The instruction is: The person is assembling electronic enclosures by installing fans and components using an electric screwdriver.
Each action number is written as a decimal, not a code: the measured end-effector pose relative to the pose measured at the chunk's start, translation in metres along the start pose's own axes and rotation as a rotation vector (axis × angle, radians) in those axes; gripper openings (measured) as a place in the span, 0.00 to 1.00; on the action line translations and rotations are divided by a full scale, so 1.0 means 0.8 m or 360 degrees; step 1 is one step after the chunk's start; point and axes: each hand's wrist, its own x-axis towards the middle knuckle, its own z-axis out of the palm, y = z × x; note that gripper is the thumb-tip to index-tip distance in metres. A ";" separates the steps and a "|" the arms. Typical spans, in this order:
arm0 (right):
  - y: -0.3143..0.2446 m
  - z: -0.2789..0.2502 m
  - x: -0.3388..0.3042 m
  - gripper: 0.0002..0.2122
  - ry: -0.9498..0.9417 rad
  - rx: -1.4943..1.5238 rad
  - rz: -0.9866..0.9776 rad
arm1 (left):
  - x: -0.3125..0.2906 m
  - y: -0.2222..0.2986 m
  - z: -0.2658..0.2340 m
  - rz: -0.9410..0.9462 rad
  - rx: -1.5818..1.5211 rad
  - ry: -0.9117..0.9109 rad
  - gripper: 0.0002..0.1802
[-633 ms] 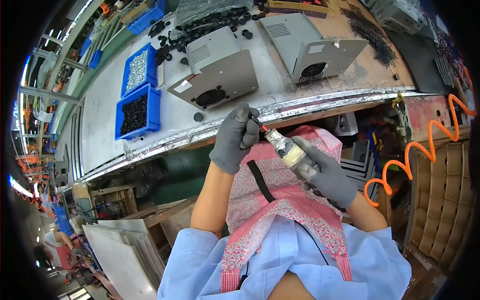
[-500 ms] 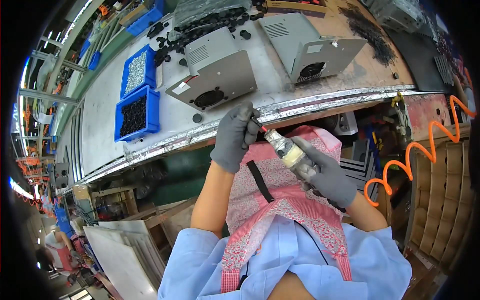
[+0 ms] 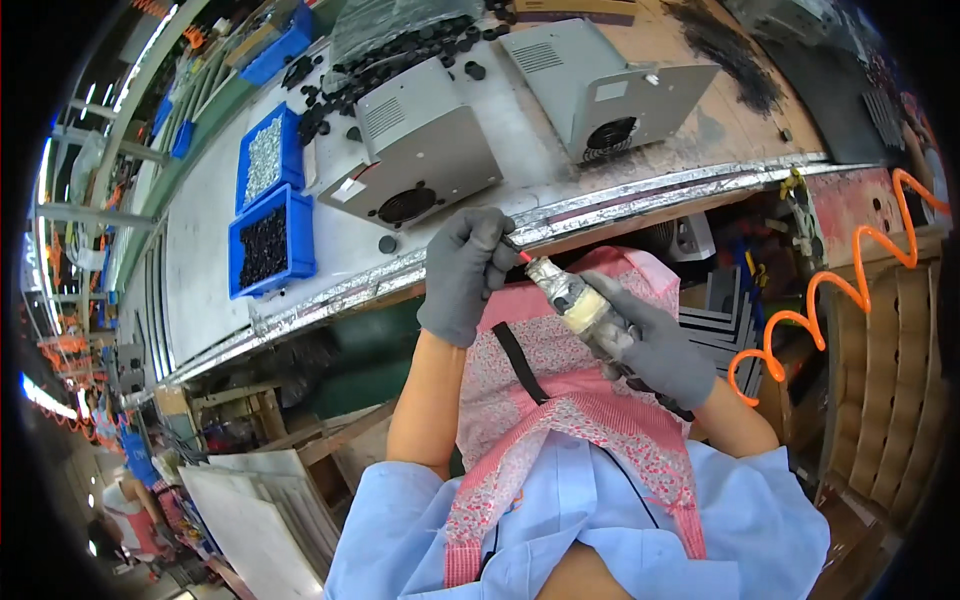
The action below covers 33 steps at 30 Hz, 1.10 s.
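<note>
Both my hands wear grey gloves. My right hand [image 3: 655, 345] grips a pale, tape-wrapped power screwdriver [image 3: 573, 298] whose tip points up and left toward the bench edge. My left hand [image 3: 462, 272] is closed around that tip, pinching something small and red at the bit; what it is I cannot tell. Just beyond the hands, on the bench, stands a grey metal box with a round fan grille [image 3: 422, 146]. A second grey box [image 3: 606, 88] lies to its right. A small black round part [image 3: 387, 243] lies near the bench edge.
Two blue bins sit left on the bench, one with black parts [image 3: 265, 243], one with silvery parts [image 3: 264, 158]. Loose black parts [image 3: 390, 55] are heaped at the back. An orange coiled air hose [image 3: 825, 310] hangs at right beside stacked cardboard [image 3: 895, 390]. The bench edge [image 3: 640, 192] is foil-taped.
</note>
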 end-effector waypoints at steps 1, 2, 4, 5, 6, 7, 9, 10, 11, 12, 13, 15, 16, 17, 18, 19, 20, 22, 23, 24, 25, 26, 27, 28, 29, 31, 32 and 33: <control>-0.002 0.000 0.000 0.30 0.0006 0.0029 0.0031 | 0.003 -0.001 -0.001 -0.0017 -0.0010 -0.0032 0.20; -0.005 0.000 -0.001 0.30 0.0025 0.0060 0.0062 | 0.009 -0.007 -0.005 -0.0002 -0.0091 -0.0162 0.20; -0.007 -0.001 -0.002 0.30 0.0078 0.0093 0.0027 | 0.023 -0.026 -0.015 0.0022 -0.0255 -0.0425 0.22; -0.006 -0.004 -0.001 0.30 0.0108 0.0089 -0.0037 | 0.032 -0.032 -0.015 -0.0022 -0.0297 -0.0432 0.23; -0.006 -0.007 -0.001 0.30 0.0138 0.0084 -0.0100 | 0.040 -0.038 -0.013 -0.0067 -0.0338 -0.0437 0.25; -0.011 -0.013 -0.003 0.29 0.0207 0.0069 -0.0059 | 0.046 -0.037 -0.008 -0.0108 -0.0380 -0.0433 0.26; -0.022 -0.027 -0.010 0.29 0.0339 0.0037 0.0027 | 0.048 -0.030 0.004 0.0047 -0.0255 -0.0415 0.26; -0.015 -0.037 -0.007 0.28 0.0460 -0.0073 -0.0154 | 0.052 -0.027 0.012 0.0121 -0.0136 -0.0392 0.25; -0.008 -0.046 -0.005 0.28 0.0534 0.0008 -0.0158 | 0.055 -0.024 0.017 0.0204 -0.0018 -0.0356 0.24; -0.003 -0.055 -0.003 0.28 0.0605 0.0089 -0.0162 | 0.058 -0.024 0.022 0.0256 0.0129 -0.0269 0.22; 0.006 -0.063 0.000 0.27 0.0678 0.0168 -0.0168 | 0.063 -0.026 0.029 0.0310 0.0273 -0.0183 0.21; 0.023 -0.076 0.011 0.26 0.0764 0.0177 -0.0301 | 0.072 -0.031 0.041 0.0421 0.0557 0.0018 0.18; 0.024 -0.080 0.012 0.26 0.0773 0.0223 -0.0262 | 0.074 -0.034 0.045 0.0423 0.0544 0.0031 0.16; 0.024 -0.084 0.012 0.26 0.0780 0.0269 -0.0223 | 0.075 -0.035 0.050 0.0435 0.0667 0.0054 0.16; 0.023 -0.087 0.013 0.26 0.0784 0.0290 -0.0147 | 0.076 -0.036 0.055 0.0447 0.0791 0.0078 0.16; 0.028 -0.091 0.017 0.26 0.0807 0.0250 -0.0203 | 0.078 -0.036 0.060 0.0458 0.0917 0.0101 0.16; 0.034 -0.094 0.022 0.26 0.0830 0.0209 -0.0260 | 0.079 -0.036 0.064 0.0431 0.0960 0.0100 0.15; 0.033 -0.097 0.025 0.26 0.0828 0.0194 -0.0286 | 0.073 -0.030 0.082 0.0779 0.1192 0.0176 0.14; 0.031 -0.098 0.024 0.26 0.0821 0.0200 -0.0280 | 0.070 -0.027 0.089 0.0949 0.1309 0.0219 0.14; 0.028 -0.099 0.024 0.26 0.0815 0.0206 -0.0274 | 0.072 -0.025 0.095 0.1208 0.1505 0.0228 0.15; 0.027 -0.099 0.025 0.26 0.0805 0.0211 -0.0268 | 0.077 -0.023 0.100 0.1470 0.1698 0.0239 0.15; 0.027 -0.099 0.026 0.26 0.0809 0.0211 -0.0266 | 0.082 -0.021 0.105 0.1732 0.1890 0.0248 0.16; 0.027 -0.099 0.027 0.26 0.0813 0.0212 -0.0264 | 0.086 -0.022 0.109 0.1691 0.2012 0.0244 0.16; 0.025 -0.100 0.028 0.26 0.0820 0.0208 -0.0266 | 0.092 -0.024 0.114 0.1653 0.2129 0.0242 0.17; 0.024 -0.100 0.029 0.26 0.0805 0.0209 -0.0235 | 0.097 -0.025 0.119 0.1613 0.2246 0.0239 0.17; 0.023 -0.101 0.031 0.26 0.0780 0.0213 -0.0172 | 0.108 -0.032 0.124 0.1494 0.2351 0.0277 0.15; 0.026 -0.103 0.033 0.26 0.0771 0.0206 -0.0235 | 0.112 -0.035 0.127 0.1434 0.2402 0.0294 0.15; 0.031 -0.106 0.037 0.26 0.0761 0.0198 -0.0297 | 0.115 -0.037 0.130 0.1451 0.2361 0.0328 0.13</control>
